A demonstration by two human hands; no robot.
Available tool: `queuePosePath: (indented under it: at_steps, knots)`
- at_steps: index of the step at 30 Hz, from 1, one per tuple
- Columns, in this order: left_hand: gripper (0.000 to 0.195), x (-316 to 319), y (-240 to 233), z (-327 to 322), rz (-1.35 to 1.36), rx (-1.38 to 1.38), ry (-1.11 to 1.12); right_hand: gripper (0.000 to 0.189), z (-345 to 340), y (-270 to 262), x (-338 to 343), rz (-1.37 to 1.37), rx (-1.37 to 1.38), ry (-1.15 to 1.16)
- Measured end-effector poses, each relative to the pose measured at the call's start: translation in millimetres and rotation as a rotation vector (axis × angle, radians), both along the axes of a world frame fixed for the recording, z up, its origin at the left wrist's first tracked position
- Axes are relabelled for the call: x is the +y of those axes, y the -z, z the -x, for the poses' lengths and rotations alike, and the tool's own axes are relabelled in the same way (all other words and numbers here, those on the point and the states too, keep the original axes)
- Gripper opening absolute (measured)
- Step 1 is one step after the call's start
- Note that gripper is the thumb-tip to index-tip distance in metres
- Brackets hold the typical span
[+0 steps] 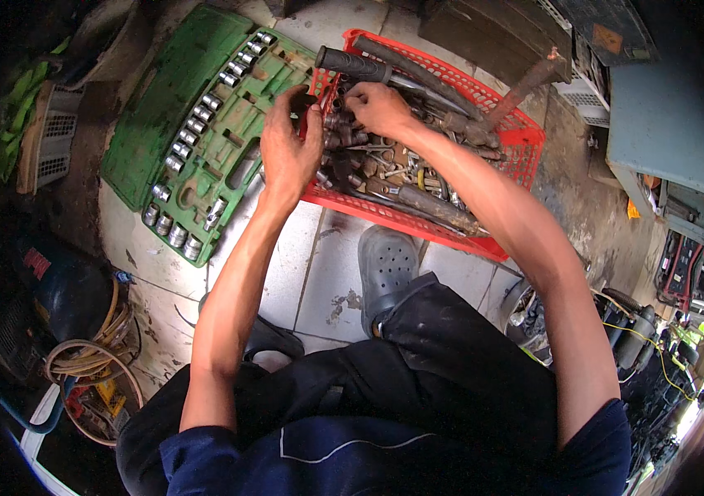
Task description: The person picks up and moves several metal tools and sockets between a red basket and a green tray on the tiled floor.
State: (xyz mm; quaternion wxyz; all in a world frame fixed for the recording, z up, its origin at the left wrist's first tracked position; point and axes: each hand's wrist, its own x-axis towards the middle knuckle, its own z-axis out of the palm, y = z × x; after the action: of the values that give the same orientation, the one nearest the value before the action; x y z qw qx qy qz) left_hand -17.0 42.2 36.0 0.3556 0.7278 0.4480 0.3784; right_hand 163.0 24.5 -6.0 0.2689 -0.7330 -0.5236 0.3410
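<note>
A red plastic basket holds a jumble of metal tools, sockets and spanners. My right hand reaches into its upper left part, fingertips bent down among dark sockets; whether they grip one cannot be told. My left hand is at the basket's left edge, thumb and fingers curved around a dark thing that is mostly hidden. Left of it lies an opened green socket case, with a slanting row of chrome sockets and several larger ones at its lower end. A black-gripped bar rests across the basket's top left.
Below the basket is a grey clog on my foot, on white floor tiles. A coiled hose lies beside a dark machine at left. A blue-grey metal cabinet stands at right, a white crate at far left.
</note>
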Motion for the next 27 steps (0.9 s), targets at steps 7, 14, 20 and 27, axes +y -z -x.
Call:
queuePosePath:
  at_steps: [7, 14, 20, 27]
  knots:
    - [0.031, 2, 5, 1, 0.000, 0.009, -0.005, 0.027, -11, -4, -24, 0.232, -0.437, -0.373]
    - [0.031, 1, 2, 3, 0.032, -0.003, -0.003, 0.029, 14, -1, -44, 0.264, -0.364, -0.324]
    - [0.031, 2, -1, 0, 0.037, 0.008, 0.000, 0.029, 4, 30, -42, 0.186, -0.336, -0.212]
    - [0.031, 1, 2, 1, 0.049, -0.004, -0.001, 0.030, -32, 7, -29, 0.179, -0.199, -0.086]
